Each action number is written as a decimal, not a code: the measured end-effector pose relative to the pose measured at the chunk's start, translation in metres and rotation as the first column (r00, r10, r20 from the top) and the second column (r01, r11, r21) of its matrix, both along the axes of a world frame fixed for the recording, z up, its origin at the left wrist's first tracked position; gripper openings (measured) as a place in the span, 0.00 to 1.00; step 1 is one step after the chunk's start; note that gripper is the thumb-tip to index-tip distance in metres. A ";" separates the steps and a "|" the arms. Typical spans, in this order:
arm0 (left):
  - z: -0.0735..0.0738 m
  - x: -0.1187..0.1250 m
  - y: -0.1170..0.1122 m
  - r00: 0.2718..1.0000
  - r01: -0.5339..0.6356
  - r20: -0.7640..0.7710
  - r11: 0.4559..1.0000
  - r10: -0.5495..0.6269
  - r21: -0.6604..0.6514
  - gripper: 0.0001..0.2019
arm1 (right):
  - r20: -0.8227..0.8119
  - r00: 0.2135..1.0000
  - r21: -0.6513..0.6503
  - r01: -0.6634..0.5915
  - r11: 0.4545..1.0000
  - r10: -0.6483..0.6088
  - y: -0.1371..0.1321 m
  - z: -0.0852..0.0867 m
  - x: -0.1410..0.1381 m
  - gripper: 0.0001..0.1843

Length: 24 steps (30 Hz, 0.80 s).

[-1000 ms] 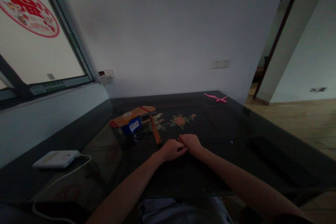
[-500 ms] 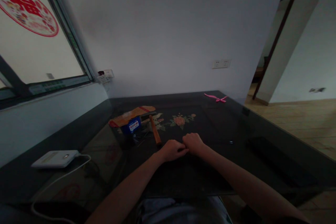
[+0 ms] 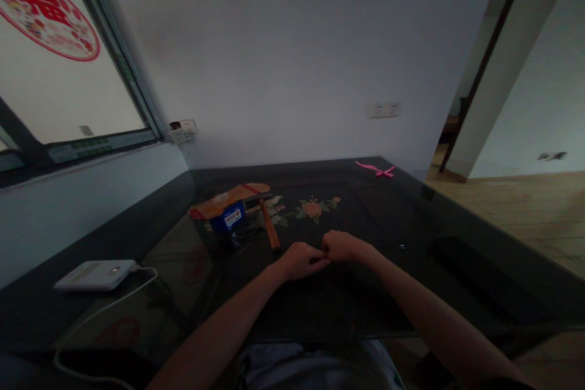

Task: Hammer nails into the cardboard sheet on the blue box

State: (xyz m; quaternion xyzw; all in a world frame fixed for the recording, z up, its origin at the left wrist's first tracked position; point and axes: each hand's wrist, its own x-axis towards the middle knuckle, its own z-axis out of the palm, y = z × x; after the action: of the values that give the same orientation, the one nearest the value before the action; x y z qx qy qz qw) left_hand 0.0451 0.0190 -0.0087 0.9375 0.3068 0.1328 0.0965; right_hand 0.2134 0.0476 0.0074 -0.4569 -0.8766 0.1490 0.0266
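My left hand (image 3: 301, 261) and my right hand (image 3: 342, 246) meet above the near middle of the dark table (image 3: 361, 210). Both have their fingers curled in and closed, touching at the fingertips. Whatever they grip, if anything, is too small or hidden to make out. Just beyond my left hand lies a hammer (image 3: 270, 228), its wooden handle pointing toward me. Beside the hammer are a blue box (image 3: 231, 218) with a white label and several thin dark metal pieces (image 3: 244, 239). An orange-brown wrapper (image 3: 228, 200) lies over the box.
A white power bank (image 3: 95, 275) with a white cable (image 3: 116, 303) rests at the left. A long black object (image 3: 484, 274) lies at the right, near a tiny shiny piece (image 3: 402, 247). At the far right edge is a pink ribbon (image 3: 379, 170). A wall stands behind the table.
My right hand has shifted slightly to the right and turned a little at the wrist, its forearm raised. My left hand has barely moved. The objects on the table stay in place.
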 end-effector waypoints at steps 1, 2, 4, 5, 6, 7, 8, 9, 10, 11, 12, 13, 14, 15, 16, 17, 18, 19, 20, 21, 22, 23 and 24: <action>0.000 0.000 0.000 1.000 -0.003 0.003 1.000 0.003 -0.005 0.15 | -0.045 0.999 -0.028 -0.010 1.000 0.009 0.002 0.000 0.002 0.07; 0.000 0.000 0.000 1.000 -0.009 0.005 1.000 0.009 -0.006 0.15 | -0.096 0.995 -0.056 -0.025 0.998 0.019 0.005 -0.001 0.004 0.08; 0.000 0.000 0.000 1.000 -0.016 0.001 1.000 0.016 0.002 0.16 | -0.210 0.977 -0.111 -0.066 0.992 0.042 0.011 0.000 0.007 0.10; 0.000 0.000 0.000 1.000 -0.014 -0.001 1.000 0.014 0.010 0.17 | -0.270 0.961 -0.137 -0.092 0.986 0.052 0.013 0.000 0.009 0.10; 0.000 0.000 0.000 1.000 -0.006 -0.004 1.000 0.006 0.019 0.17 | -0.332 0.941 -0.163 -0.119 0.979 0.059 0.015 0.001 0.010 0.11; 0.000 0.000 0.000 1.000 0.005 -0.006 1.000 -0.004 0.027 0.17 | -0.393 0.917 -0.189 -0.147 0.971 0.062 0.016 0.001 0.011 0.11; -0.001 0.000 0.000 1.000 0.013 -0.008 0.999 -0.013 0.032 0.18 | -0.453 0.889 -0.217 -0.174 0.961 0.059 0.016 0.001 0.011 0.12; -0.001 0.001 0.000 1.000 0.017 -0.009 0.999 -0.017 0.036 0.18 | -0.510 0.859 -0.245 -0.201 0.948 0.050 0.015 0.002 0.012 0.12; -0.002 0.001 0.000 1.000 0.016 -0.010 0.999 -0.015 0.039 0.17 | -0.564 0.825 -0.273 -0.226 0.935 0.035 0.014 0.002 0.012 0.13; -0.002 0.001 0.000 1.000 0.012 -0.012 0.999 -0.012 0.040 0.17 | -0.612 0.790 -0.299 -0.250 0.921 0.016 0.013 0.002 0.011 0.14; -0.003 0.001 0.000 1.000 0.010 -0.013 0.999 -0.009 0.041 0.17 | -0.656 0.755 -0.321 -0.272 0.907 -0.006 0.011 0.002 0.011 0.14; -0.003 0.001 0.000 1.000 0.009 -0.012 0.999 -0.009 0.040 0.17 | -0.693 0.720 -0.339 -0.291 0.895 -0.028 0.009 0.001 0.010 0.15; -0.004 0.001 0.001 1.000 0.012 -0.009 0.999 -0.011 0.037 0.17 | -0.726 0.686 -0.352 -0.307 0.884 -0.051 0.007 0.000 0.010 0.16; -0.004 0.001 0.001 1.000 0.015 -0.006 0.999 -0.015 0.033 0.17 | -0.754 0.653 -0.361 -0.318 0.877 -0.074 0.006 -0.001 0.009 0.16; -0.005 0.001 0.001 1.000 0.017 -0.002 0.999 -0.017 0.032 0.17 | -0.779 0.619 -0.365 -0.322 0.874 -0.098 0.006 -0.002 0.009 0.17; -0.005 0.001 0.001 1.000 0.018 0.000 0.999 -0.018 0.033 0.17 | -0.803 0.583 -0.364 -0.318 0.875 -0.122 0.005 -0.003 0.008 0.18; -0.005 0.001 0.002 1.000 0.016 -0.001 0.999 -0.016 0.036 0.18 | -0.826 0.545 -0.359 -0.305 0.882 -0.147 0.006 -0.004 0.007 0.18; -0.005 0.001 0.002 1.000 0.013 -0.005 0.999 -0.013 0.040 0.18 | -0.847 0.503 -0.349 -0.283 0.893 -0.171 0.006 -0.005 0.005 0.19; -0.005 0.001 0.002 1.000 0.012 -0.009 0.999 -0.011 0.046 0.18 | -0.868 0.458 -0.336 -0.251 0.908 -0.194 0.007 -0.006 0.003 0.19; -0.005 0.001 0.002 1.000 0.012 -0.012 0.999 -0.012 0.049 0.18 | -0.887 0.409 -0.320 -0.208 0.924 -0.215 0.008 -0.008 0.001 0.19; -0.005 0.002 0.002 1.000 0.014 -0.014 0.999 -0.013 0.051 0.18 | -0.904 0.358 -0.302 -0.155 0.941 -0.232 0.010 -0.009 -0.001 0.19; -0.004 0.002 0.002 1.000 0.016 -0.015 0.999 -0.016 0.051 0.18 | -0.919 0.309 -0.285 -0.094 0.954 -0.244 0.011 -0.011 -0.003 0.19; -0.004 0.002 0.002 1.000 0.019 -0.016 0.999 -0.019 0.049 0.18 | -0.931 0.264 -0.270 -0.026 0.963 -0.253 0.012 -0.013 -0.005 0.18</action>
State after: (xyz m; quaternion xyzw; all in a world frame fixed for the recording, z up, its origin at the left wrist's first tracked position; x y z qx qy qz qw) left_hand 0.0468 0.0208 -0.0125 0.9435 0.2951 0.1323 0.0722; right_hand 0.2082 0.0599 -0.0052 -0.3359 -0.6233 0.4922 0.5064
